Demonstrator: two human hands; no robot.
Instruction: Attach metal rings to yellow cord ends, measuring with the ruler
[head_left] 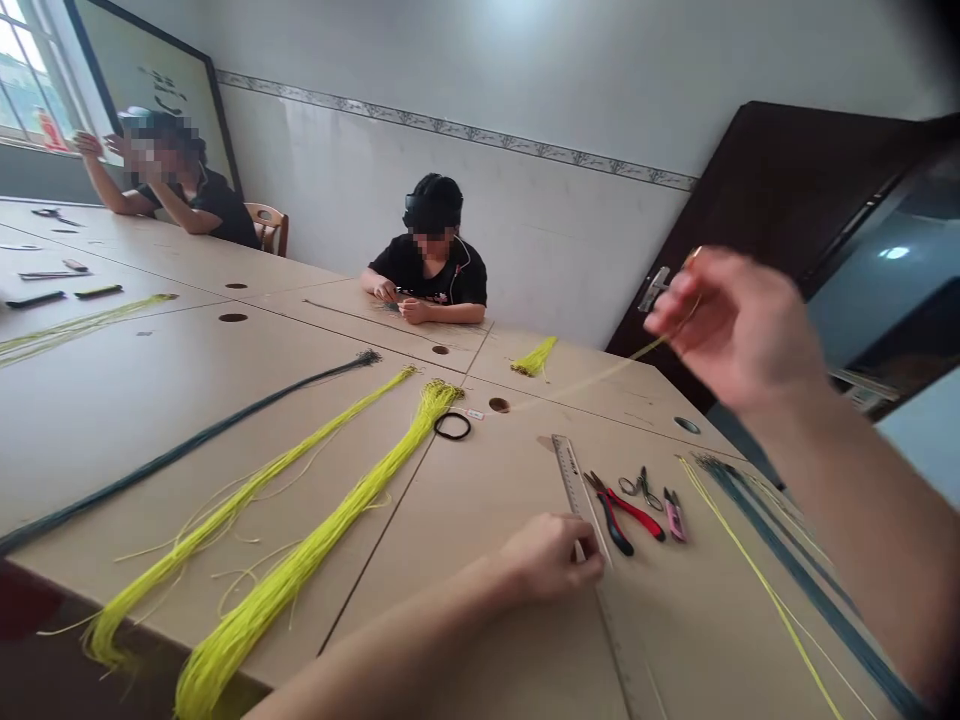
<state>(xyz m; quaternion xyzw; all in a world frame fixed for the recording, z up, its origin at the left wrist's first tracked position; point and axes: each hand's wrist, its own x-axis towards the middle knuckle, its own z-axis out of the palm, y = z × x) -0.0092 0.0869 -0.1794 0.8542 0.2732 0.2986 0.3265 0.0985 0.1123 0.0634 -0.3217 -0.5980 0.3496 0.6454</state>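
Observation:
My right hand (731, 330) is raised above the table, pinching a thin yellow cord (652, 346) between thumb and fingers. The cord slants down to the left and fades from sight. My left hand (551, 555) rests on the table with curled fingers against a steel ruler (574, 490), and a small pale tip shows at the fingers. Beside the ruler lie red-handled pliers (619, 515), small scissors (641, 490) and pink thread snips (675, 515). Long yellow cord bundles (300, 550) lie to the left of my left hand.
A dark cord bundle (180, 450) and a black elastic band (452, 426) lie on the joined tables (135, 400). Another dark bundle (810, 590) lies at right. Two seated people (431, 260) (176, 180) are at the far side. A dark door (750, 220) stands open at right.

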